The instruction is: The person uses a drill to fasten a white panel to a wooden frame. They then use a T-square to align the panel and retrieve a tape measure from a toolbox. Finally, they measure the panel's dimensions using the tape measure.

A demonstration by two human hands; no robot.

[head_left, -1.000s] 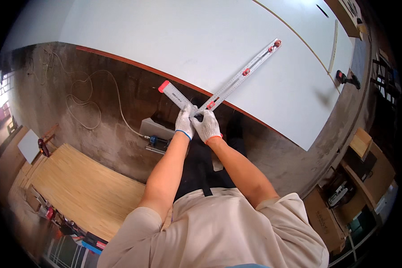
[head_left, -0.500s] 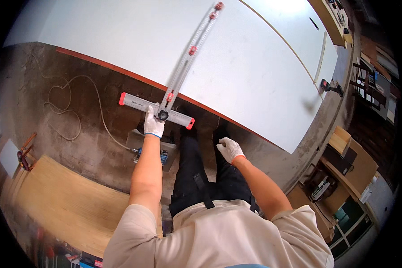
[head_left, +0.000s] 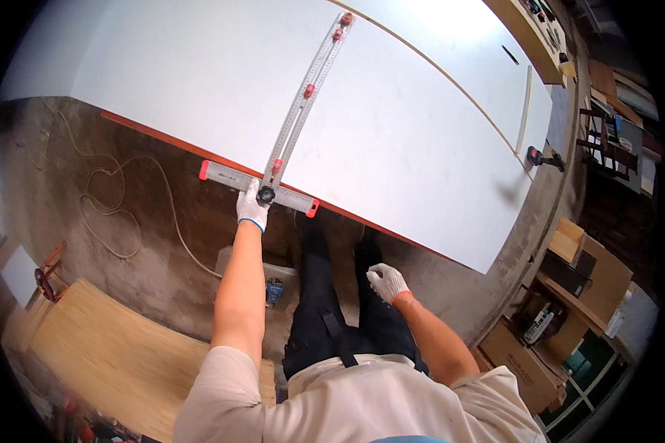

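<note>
My left hand (head_left: 250,210), in a white glove, is closed on the crossbar of a metal T-square ruler (head_left: 297,124) beside its black knob (head_left: 266,194). The ruler's long slotted arm, with red sliders, lies across a large white panel (head_left: 414,166). Its red-capped crossbar runs along the panel's near, reddish edge. Over my right thigh, my gloved right hand (head_left: 387,283) is held with curled fingers, away from the panel. Whatever may be inside those fingers is hidden.
A cordless drill (head_left: 545,159) stands by the panel's right end, and a dark pen-like object (head_left: 510,55) lies farther back. A pale hose (head_left: 171,196) loops over the floor at left. Behind it is a wooden board (head_left: 125,347). Cardboard boxes (head_left: 524,365) stand at right.
The T-square has come down against the panel's edge, its crossbar now lined up along it. My left hand moved with it. My right hand stays curled near my thigh.
</note>
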